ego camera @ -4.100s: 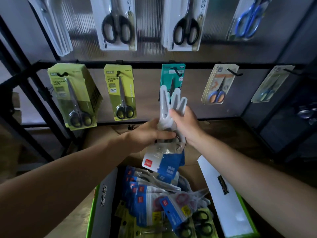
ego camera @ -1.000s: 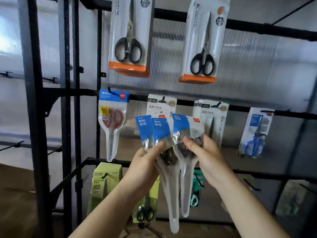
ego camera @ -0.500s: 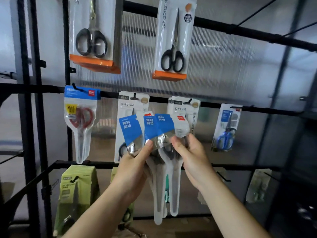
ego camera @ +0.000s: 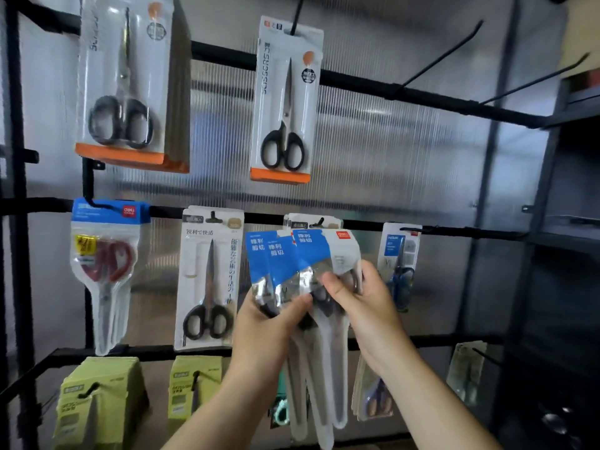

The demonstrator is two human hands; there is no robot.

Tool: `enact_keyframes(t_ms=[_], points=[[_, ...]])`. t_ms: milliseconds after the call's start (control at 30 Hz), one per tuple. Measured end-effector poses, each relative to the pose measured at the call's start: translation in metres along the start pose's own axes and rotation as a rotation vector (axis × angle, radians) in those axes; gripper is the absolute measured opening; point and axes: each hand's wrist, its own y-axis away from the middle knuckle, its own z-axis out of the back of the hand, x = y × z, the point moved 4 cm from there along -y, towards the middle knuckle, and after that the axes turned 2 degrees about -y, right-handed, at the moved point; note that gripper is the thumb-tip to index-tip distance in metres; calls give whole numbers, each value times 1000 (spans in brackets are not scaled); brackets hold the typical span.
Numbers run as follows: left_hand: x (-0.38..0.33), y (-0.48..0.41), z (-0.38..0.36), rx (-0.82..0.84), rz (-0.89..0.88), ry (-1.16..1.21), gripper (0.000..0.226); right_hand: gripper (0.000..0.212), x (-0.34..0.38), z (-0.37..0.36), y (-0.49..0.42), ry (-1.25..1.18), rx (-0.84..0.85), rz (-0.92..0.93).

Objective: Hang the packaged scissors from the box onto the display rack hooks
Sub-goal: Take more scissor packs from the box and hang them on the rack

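- At the left edge of the frame stands a black upright of the display rack (ego camera: 19,254).
- Upper left, an orange-based pack (ego camera: 130,86) of black-handled scissors hangs blurred, and the frame cuts off its top.
- Below it, a red-handled pack (ego camera: 107,254) with a blue header hangs on the middle bar.
- Lower left, the yellow-green packs (ego camera: 97,401) are cut off at the bottom, and we cannot read their print.
- Left of centre hangs a white pack (ego camera: 209,280) with black handles.
- Our left hand (ego camera: 269,326) grips the packaged scissors (ego camera: 282,254), a fan of three blue headers held in front of the middle bar. The thumb is clamped on the front and the fingers are hidden behind.
- Their clear pointed ends hang down in the lower centre and cover what hangs behind them.
- Our right hand (ego camera: 363,306) holds the same fan, thumb on the front and fingers (ego camera: 368,277) curled round its right edge.
- Just right of it, a blue-handled pack (ego camera: 401,254) is partly covered by that hand.
- Upper right, long hooks (ego camera: 436,60) jut out from the top bar.
- Lower right, a pale pack (ego camera: 466,371) is too blurred to make out.
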Motion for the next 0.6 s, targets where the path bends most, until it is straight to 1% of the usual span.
enact_keyframes(t_ms=[133, 233, 300, 400, 467, 600], points=[[-6, -3, -21, -14, -27, -26, 31, 29, 14, 20, -8, -21, -2, -6], [-3, -3, -36, -27, -54, -75, 30, 34, 21, 39, -11, 2, -6, 25], [3, -3, -45, -37, -68, -101, 28, 26, 21, 52, -14, 5, -46, 32], [12, -3, -62, -31, -74, -130, 27, 9, 19, 76, -22, -35, -189, 6], [16, -6, -75, -18, -73, -158, 26, 9, 20, 88, -29, -68, -218, -25], [17, -16, -97, -22, -62, -160, 23, 13, 33, 104, -46, -74, -185, -42]])
